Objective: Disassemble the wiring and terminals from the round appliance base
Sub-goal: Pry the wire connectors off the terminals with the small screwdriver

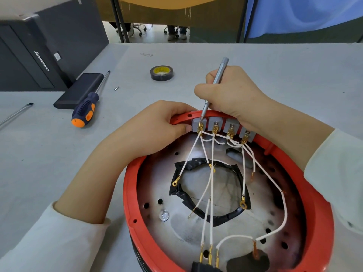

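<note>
**Loosening the first terminal on the round base**

In the head view, we hold the round appliance base on the desk, with its open underside turned up toward us. Our left hand grips the red rim at the far edge, fingers curled over it and the thumb pressing just beside the row of grey terminal blocks. We judge that this grip is there to keep the base from turning while the tool works.

Our right hand is closed around a thin grey screwdriver, held like a pen. Its tip comes down just below this grip, onto the leftmost block, next to the left thumb. The brass terminals sit under the tip, so we think that the screw of this block is the step in hand; the other three blocks look not yet undone.

From the blocks, the white wires run toward us across the metal plate, over a ring of black tape. Several end in free ring lugs.

Left of the left grip, well apart, lie a big blue and orange screwdriver, a roll of tape and a small loose bit.
</note>
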`<state>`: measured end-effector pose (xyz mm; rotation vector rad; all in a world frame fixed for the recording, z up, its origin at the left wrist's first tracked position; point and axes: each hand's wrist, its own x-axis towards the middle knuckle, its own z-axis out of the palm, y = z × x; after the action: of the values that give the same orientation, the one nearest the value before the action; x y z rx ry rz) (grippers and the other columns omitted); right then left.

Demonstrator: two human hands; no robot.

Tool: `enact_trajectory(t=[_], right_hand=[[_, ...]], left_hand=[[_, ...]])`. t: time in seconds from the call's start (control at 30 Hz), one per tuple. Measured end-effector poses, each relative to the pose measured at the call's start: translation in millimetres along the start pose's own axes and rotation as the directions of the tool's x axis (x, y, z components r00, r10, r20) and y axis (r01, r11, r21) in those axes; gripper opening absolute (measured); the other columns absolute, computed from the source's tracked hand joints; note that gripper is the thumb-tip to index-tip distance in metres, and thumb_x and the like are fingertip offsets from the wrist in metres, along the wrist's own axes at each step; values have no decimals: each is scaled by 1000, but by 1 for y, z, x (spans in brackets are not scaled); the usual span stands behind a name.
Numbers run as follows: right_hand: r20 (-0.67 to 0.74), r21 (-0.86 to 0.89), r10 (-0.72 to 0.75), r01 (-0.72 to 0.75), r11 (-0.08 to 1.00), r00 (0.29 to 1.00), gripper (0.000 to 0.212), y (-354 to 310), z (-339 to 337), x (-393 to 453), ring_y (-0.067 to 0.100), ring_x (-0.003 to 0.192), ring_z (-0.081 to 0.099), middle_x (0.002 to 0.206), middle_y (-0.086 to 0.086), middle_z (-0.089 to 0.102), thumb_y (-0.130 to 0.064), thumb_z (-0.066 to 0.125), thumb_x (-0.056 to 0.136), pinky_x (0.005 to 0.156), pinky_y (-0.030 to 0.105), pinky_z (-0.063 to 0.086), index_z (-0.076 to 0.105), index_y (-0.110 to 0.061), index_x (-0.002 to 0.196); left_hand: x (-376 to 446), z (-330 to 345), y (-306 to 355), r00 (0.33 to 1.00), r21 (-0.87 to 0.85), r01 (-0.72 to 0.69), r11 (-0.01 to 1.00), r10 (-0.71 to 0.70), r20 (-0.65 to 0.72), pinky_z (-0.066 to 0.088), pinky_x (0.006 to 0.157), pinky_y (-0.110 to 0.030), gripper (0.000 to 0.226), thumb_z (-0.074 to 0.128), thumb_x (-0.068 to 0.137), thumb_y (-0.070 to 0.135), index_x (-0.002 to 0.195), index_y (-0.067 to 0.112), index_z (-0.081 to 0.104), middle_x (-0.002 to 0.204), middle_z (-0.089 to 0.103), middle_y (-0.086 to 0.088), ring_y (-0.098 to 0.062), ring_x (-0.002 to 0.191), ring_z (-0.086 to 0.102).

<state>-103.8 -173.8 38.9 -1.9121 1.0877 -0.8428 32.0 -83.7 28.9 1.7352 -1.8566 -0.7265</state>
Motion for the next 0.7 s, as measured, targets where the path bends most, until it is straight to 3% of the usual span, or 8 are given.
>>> enact_trajectory(t=[0.23,0.5,0.6,0.7], right_hand=[[38,-61,87,-85,995,995,43,-3,3,8,7,29,23,31,-12,20,-7,57,74,31,12,19,27,-17,46],[-92,-9,-98,97,995,991,34,-1,0,-3,6,39,29,38,-10,27,-9,59,74,38,14,28,34,-15,52],[-89,-64,-126,121,991,988,33,-2,2,-4,7,40,30,46,-4,29,-9,59,75,38,13,27,34,-14,53],[-62,-87,-115,109,990,991,34,-2,3,-4,6,38,32,39,-8,29,-9,59,75,37,10,26,34,-14,52]], left_hand=[[1,1,0,1000,-12,6,1000,-6,-3,48,89,-36,28,58,91,17,112,34,65,99,70,11,-9,92,63],[1,1,-2,1000,-17,1,1000,-1,-7,48,90,-35,25,58,91,21,110,35,64,100,70,10,-10,94,63],[0,0,-1,1000,-14,0,1000,0,-3,47,89,-35,25,58,91,20,111,34,65,98,70,10,-9,93,63],[0,0,0,1000,-18,3,1000,-3,-2,47,90,-36,26,58,91,20,113,32,65,99,70,10,-10,94,63]])
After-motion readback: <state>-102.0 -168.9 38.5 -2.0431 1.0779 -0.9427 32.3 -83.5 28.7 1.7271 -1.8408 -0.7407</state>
